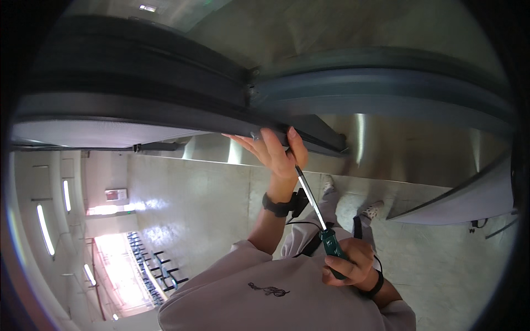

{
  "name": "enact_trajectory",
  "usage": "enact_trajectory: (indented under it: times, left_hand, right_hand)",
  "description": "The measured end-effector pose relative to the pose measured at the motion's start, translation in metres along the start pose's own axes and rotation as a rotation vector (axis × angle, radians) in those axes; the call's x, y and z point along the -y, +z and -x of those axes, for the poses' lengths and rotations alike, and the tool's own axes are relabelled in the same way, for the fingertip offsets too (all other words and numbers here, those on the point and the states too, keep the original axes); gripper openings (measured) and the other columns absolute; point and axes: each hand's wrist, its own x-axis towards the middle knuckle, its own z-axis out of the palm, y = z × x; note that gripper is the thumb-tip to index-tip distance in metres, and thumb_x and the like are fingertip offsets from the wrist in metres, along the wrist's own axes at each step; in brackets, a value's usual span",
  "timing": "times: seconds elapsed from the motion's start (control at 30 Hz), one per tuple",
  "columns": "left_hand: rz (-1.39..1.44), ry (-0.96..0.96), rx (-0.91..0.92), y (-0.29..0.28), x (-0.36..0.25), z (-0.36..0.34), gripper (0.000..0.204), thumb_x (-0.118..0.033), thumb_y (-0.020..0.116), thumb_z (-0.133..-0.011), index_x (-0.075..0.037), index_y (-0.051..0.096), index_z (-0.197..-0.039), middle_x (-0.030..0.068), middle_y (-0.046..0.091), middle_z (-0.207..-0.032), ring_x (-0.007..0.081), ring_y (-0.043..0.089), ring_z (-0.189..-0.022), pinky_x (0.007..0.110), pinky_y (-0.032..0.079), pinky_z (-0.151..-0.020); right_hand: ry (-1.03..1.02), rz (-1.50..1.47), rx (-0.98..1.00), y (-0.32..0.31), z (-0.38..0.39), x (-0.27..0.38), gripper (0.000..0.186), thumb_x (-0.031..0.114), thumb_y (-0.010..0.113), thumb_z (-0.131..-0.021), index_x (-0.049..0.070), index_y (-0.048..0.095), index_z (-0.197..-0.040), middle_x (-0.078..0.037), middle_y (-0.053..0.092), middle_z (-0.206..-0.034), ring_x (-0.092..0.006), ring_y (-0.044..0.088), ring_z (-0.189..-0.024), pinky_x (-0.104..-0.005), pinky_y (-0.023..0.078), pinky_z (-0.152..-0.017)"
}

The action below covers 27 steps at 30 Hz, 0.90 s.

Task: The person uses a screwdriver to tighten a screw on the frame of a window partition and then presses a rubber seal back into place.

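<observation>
My left hand [276, 150], with a black band at the wrist, grips the lower edge of a long dark frame [182, 110], fingertips pressed on it. My right hand [350, 262] is closed round the green handle [333, 247] of a screwdriver. Its metal shaft [310, 196] runs up toward my left hand, where the tip is hidden among the fingers and frame. A small bracket [251, 88] sits where the frame meets a grey-blue crossbar [375, 85].
A brushed steel panel [403, 154] lies behind the frame. A pale curved panel [452, 204] is at right. My shoes [372, 209] show on the concrete floor below. A row of dark racks [160, 265] and lit ceiling strips [45, 229] appear at far left.
</observation>
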Motion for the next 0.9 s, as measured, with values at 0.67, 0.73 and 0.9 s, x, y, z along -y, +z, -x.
enact_trajectory:
  times: [0.67, 0.73, 0.9]
  left_hand:
    - [0.468, 0.0, -0.175, 0.034, -0.021, 0.001, 0.022, -0.027, 0.072, -0.074, -0.019, 0.066, -0.093, -0.0047, 0.055, -0.127, 0.03, 0.034, -0.131, 0.066, 0.014, -0.101]
    - [0.492, -0.017, -0.158, 0.033, -0.021, 0.002, 0.022, -0.026, 0.072, -0.074, -0.019, 0.065, -0.094, -0.0044, 0.055, -0.127, 0.0297, 0.035, -0.131, 0.066, 0.015, -0.1]
    - [0.556, 0.01, -0.166, 0.035, -0.023, -0.001, 0.023, -0.025, 0.069, -0.077, -0.019, 0.066, -0.098, -0.0038, 0.055, -0.128, 0.0267, 0.039, -0.128, 0.064, 0.028, -0.086]
  right_hand:
    - [-0.322, 0.233, -0.483, 0.072, -0.162, -0.049, 0.035, -0.004, 0.068, -0.076, 0.005, 0.047, -0.102, -0.018, 0.059, -0.1, -0.0247, 0.055, -0.086, -0.0316, 0.046, -0.073]
    - [-0.309, 0.351, -0.447, 0.07, -0.166, -0.052, 0.038, -0.006, 0.067, -0.076, 0.004, 0.045, -0.105, -0.017, 0.059, -0.099, -0.0258, 0.055, -0.086, -0.0337, 0.047, -0.074]
    - [-0.332, 0.375, -0.423, 0.068, -0.154, -0.066, 0.046, -0.009, 0.064, -0.077, 0.003, 0.038, -0.114, -0.017, 0.054, -0.098, -0.0273, 0.056, -0.088, -0.0382, 0.048, -0.079]
